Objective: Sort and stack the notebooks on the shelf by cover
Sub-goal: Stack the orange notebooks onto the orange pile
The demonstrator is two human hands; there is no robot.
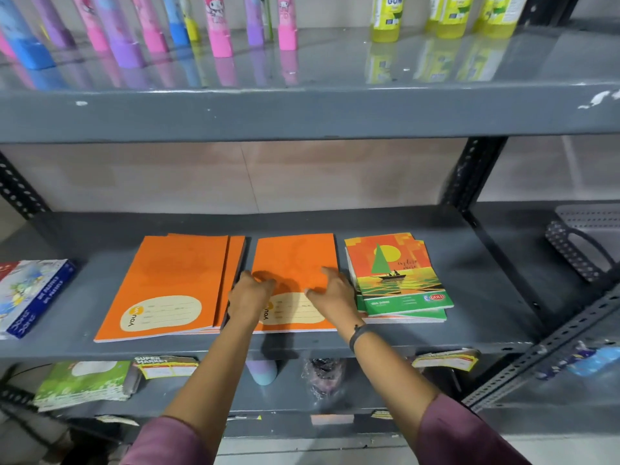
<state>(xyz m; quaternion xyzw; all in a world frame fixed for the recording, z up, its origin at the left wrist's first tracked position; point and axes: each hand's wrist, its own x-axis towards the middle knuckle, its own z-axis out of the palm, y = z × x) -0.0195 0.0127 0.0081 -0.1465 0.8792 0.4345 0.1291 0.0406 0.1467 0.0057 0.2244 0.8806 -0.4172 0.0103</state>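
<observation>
On the grey middle shelf (469, 297) lie three groups of notebooks. At the left is a loose pile of orange notebooks (167, 280), its lower ones sticking out to the right. In the middle lies another orange notebook (295, 260) with a cream label. At the right sits a small stack of sailboat-cover notebooks (399, 276) in green and orange. My left hand (250, 293) rests at the middle notebook's left edge, fingers curled at that edge. My right hand (335, 293) lies flat on its right part, fingers spread. Whether either hand grips it is unclear.
A blue-spined box (30, 297) lies at the shelf's left end. The upper shelf holds pink, purple and blue bottles (218, 28) and yellow gum bottles (449, 15). Below lie green notebooks (84, 384) and packets. A perforated grey tray (583, 236) stands at the right.
</observation>
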